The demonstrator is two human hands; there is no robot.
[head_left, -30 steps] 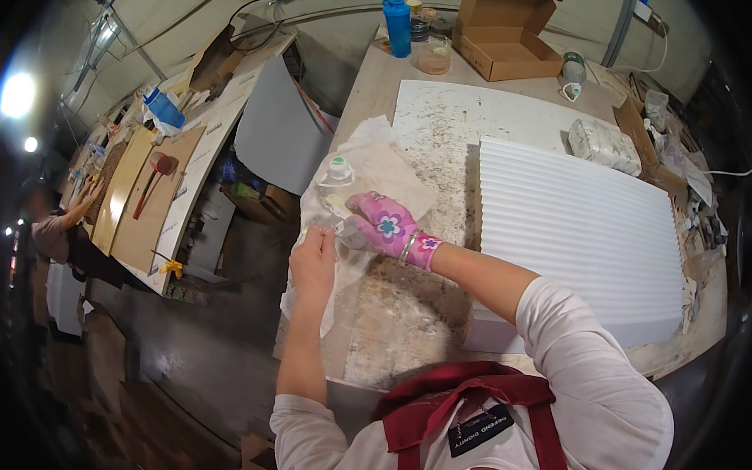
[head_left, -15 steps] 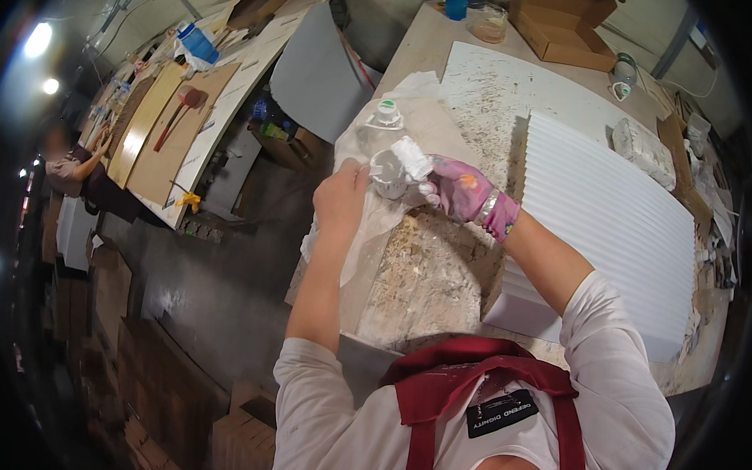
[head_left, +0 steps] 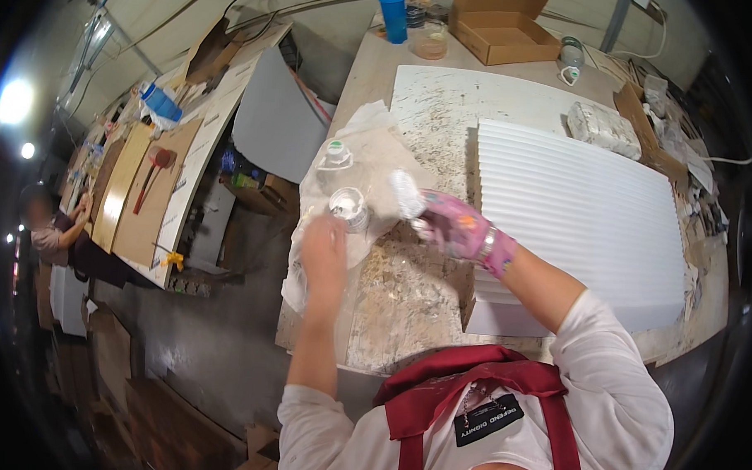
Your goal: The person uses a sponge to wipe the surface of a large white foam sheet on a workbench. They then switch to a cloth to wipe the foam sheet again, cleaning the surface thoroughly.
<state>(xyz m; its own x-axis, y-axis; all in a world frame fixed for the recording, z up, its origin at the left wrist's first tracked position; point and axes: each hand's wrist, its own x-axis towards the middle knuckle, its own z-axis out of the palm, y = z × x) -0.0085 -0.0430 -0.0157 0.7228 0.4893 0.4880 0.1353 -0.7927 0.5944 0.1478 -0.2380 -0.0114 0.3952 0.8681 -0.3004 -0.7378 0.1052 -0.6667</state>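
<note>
My bare left hand (head_left: 323,246), blurred, is closed at the near left side of a small clear cup (head_left: 349,209) with white material inside. Just beyond the cup lies a clear plastic bottle with a green-and-white cap (head_left: 336,153). My right hand (head_left: 455,225) wears a pink floral glove smeared with white at the fingertips. It grips a white-coated pad (head_left: 405,195), held to the right of the cup; its exact kind does not show. A crumpled whitish sheet (head_left: 371,127) is spread under the cup and bottle.
A stack of white ridged panels (head_left: 575,225) lies to the right. Behind it are a white-crusted block (head_left: 603,129), an open cardboard box (head_left: 507,41) and a blue bottle (head_left: 392,16). Another person (head_left: 57,232) stands by the left workbench, which holds a red mallet (head_left: 152,173).
My right hand has drawn the white pad away from the cup's mouth, to the right. My left hand stays beside the cup. The whole view has shifted as my head moved.
</note>
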